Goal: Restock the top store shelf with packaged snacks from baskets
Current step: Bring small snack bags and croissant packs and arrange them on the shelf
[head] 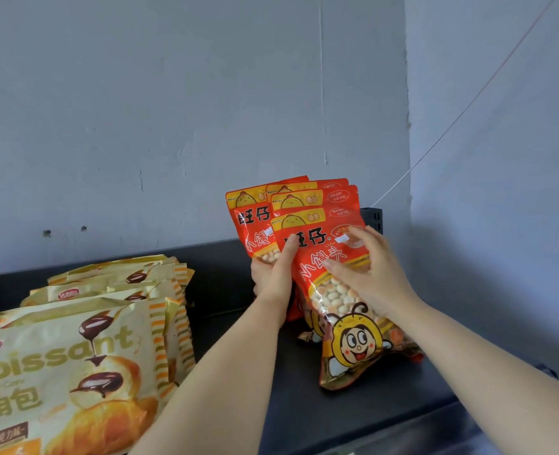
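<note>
You are steadying red snack packets (pixel 324 234) on the shelf (pixel 225 270).
Your left hand (pixel 273 274) is gripping perhaps five; right hand (pixel 371 274) is pressing flat, fingers released.

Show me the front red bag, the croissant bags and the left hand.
front red bag (pixel 353 346): head view, cartoon bee face.
croissant bags (pixel 74 372): head view, front bag's face.
left hand (pixel 271 274): head view, its back.

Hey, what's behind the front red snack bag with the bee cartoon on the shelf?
More matching red bags stand fanned behind the front red snack bag, only tops showing. It, the left hand and right hand cover their lower parts; count unclear.
</note>
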The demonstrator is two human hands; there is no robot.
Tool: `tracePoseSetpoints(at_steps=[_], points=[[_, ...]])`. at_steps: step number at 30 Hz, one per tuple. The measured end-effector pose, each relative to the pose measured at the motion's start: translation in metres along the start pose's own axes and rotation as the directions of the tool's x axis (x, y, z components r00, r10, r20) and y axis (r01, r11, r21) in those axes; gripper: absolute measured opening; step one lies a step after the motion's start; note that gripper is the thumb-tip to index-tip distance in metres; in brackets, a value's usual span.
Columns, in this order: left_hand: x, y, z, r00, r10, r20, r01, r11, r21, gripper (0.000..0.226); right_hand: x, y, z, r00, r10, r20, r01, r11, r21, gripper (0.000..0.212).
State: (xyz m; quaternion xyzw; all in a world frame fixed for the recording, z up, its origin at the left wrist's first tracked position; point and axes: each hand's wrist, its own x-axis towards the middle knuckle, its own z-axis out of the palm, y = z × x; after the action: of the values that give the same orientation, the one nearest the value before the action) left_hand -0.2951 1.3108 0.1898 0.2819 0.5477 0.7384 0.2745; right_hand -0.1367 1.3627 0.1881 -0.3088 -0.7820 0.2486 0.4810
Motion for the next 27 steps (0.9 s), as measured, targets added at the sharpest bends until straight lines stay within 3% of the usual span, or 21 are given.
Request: tracePoseSetpoints(at_steps=[2,4,7,8,10,13,18,22,27], points=[[0.001,-0.001,0.005,1.0,0.009,-0.009,-0.01,1.0,-0.016,0.102,0.003,0.003,-0.001,0.996,0.086,0.014,-0.087,0.984,0.153,0.101],[0.0,-0.001,0.006,0.996,0.028,-0.089,-0.024,0.999,0.048,0.109,0.009,0.008,-0.002,0.968,0.249,0.013,-0.236,0.899,0.368,0.121],[-0.012,0.001,0.011,0.974,0.044,-0.224,0.016,0.966,0.26,0.111,0.017,0.016,-0.004,0.889,0.421,0.18,-0.457,0.78,0.428,0.136],[-0.017,0.002,0.012,0.985,0.006,-0.173,0.033,0.975,0.219,0.112,0.019,0.015,-0.005,0.858,0.442,0.261,-0.513,0.75,0.417,0.13],[-0.028,0.003,0.014,0.998,-0.062,-0.004,0.062,0.995,0.082,0.109,0.02,0.012,-0.01,0.81,0.443,0.384,-0.578,0.715,0.393,0.096],[-0.036,0.001,0.018,0.995,-0.068,0.072,0.061,0.994,0.088,0.093,0.021,0.01,-0.013,0.797,0.392,0.46,-0.586,0.685,0.432,0.065],[-0.043,-0.01,0.024,0.986,-0.029,0.162,0.031,1.0,-0.007,0.071,0.011,0.002,-0.017,0.82,0.359,0.445,-0.555,0.691,0.464,0.068],[-0.055,0.002,0.018,0.995,0.051,0.091,-0.05,0.999,-0.017,0.072,0.0,-0.016,-0.016,0.877,0.284,0.389,-0.465,0.708,0.532,0.058],[-0.057,0.012,-0.014,0.994,0.105,0.019,-0.105,0.994,-0.018,0.053,-0.009,-0.039,0.012,0.908,0.244,0.341,-0.407,0.704,0.582,0.06]])
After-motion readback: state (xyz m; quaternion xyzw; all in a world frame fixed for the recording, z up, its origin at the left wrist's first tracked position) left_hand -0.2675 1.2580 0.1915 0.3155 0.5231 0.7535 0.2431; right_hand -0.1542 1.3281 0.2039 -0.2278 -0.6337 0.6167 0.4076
